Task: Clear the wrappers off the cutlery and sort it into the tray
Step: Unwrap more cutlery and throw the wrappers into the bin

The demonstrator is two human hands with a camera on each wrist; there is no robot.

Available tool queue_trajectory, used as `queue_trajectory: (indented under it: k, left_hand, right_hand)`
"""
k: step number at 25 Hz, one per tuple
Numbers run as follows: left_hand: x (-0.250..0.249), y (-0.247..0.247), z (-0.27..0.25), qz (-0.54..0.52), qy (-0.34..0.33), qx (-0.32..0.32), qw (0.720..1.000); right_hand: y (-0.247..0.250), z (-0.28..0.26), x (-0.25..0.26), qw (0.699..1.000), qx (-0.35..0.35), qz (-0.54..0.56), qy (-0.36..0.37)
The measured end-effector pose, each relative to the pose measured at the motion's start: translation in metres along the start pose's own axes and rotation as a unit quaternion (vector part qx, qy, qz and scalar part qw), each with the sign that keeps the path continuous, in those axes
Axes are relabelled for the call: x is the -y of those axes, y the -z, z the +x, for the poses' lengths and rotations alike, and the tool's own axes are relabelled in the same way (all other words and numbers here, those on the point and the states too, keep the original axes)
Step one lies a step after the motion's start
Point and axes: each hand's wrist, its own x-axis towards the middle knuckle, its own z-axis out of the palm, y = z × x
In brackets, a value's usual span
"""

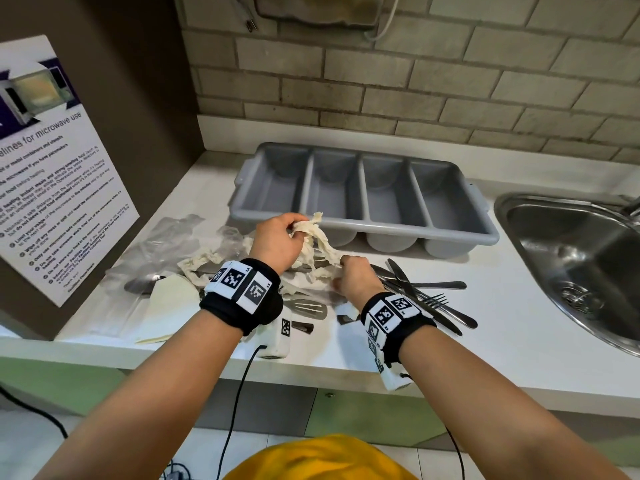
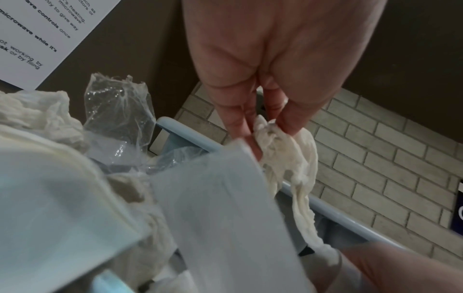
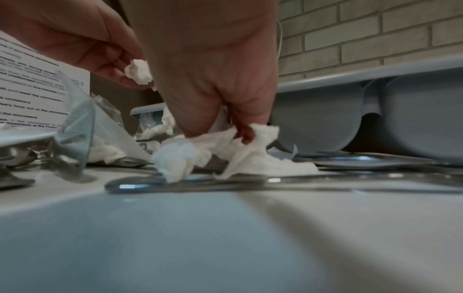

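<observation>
From the head view we see the left hand raised, pinching one end of a crumpled tissue wrapper, and the right hand gripping its other end low over the cutlery pile on the counter. The grey tray sits just behind. Only the right wrist view shows the wrapper touching a handle; only the left wrist view shows clear plastic film.

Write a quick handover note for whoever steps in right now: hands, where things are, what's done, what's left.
Left hand pinches the raised end of a paper wrapper; right hand grips its lower end over the cutlery on the counter.
Tray sits behind, all four compartments empty.
Loose wrappers lie to the left.
Done: some unwrapping. Left: clear this wrapper and the rest, sort everything.
</observation>
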Motion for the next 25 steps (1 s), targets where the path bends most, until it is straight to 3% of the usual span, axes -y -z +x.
queue_trajectory:
  k: [5, 12, 16, 21, 25]
  left_hand:
    - [-0.005, 0.005, 0.002, -0.013, 0.009, -0.02, 1.0]
    - [-0.012, 0.013, -0.001, -0.038, 0.018, -0.042, 0.998]
    - [-0.017, 0.015, -0.005, -0.078, 0.02, -0.061, 0.995]
    - [-0.029, 0.012, -0.009, -0.136, 0.006, -0.097, 0.986]
    - [-0.042, 0.008, -0.015, -0.168, -0.007, -0.105, 0.98]
  right_hand:
    - [0.01, 0.001, -0.004, 0.994, -0.063, 0.086, -0.005]
    - [0.044, -0.02, -0.012, 0.964, -0.107, 0.242, -0.029]
    - [0.063, -0.036, -0.029, 0.958, -0.187, 0.218, -0.015]
    - [0.078, -0.066, -0.054, 0.929, -0.268, 0.256, -0.011]
    - [0.089, -0.094, -0.073, 0.889, -0.317, 0.33, 0.006]
